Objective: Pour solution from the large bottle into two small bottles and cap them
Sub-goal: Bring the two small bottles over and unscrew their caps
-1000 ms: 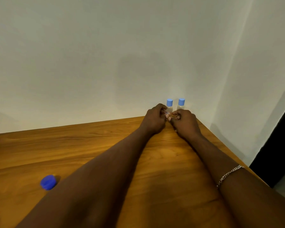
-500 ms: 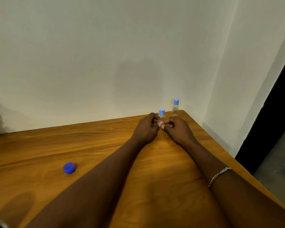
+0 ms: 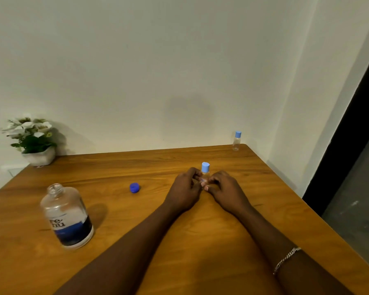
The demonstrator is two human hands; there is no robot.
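A small clear bottle with a light blue cap (image 3: 205, 172) stands upright in the middle of the wooden table (image 3: 200, 231). My left hand (image 3: 184, 191) and my right hand (image 3: 225, 189) both pinch its lower body from either side. A second small capped bottle (image 3: 236, 141) stands alone at the table's far right corner. The large clear bottle (image 3: 66, 216) with a dark blue label stands uncapped at the near left. Its dark blue cap (image 3: 134, 187) lies on the table between the large bottle and my hands.
A potted plant with white flowers (image 3: 33, 141) sits at the far left corner against the wall. The table's right edge drops to a grey floor (image 3: 358, 209) beside a dark doorway.
Both hands drew one small bottle from the far right corner toward the table's middle, leaving the other behind. The view swung left and down, bringing the large bottle and plant into sight.
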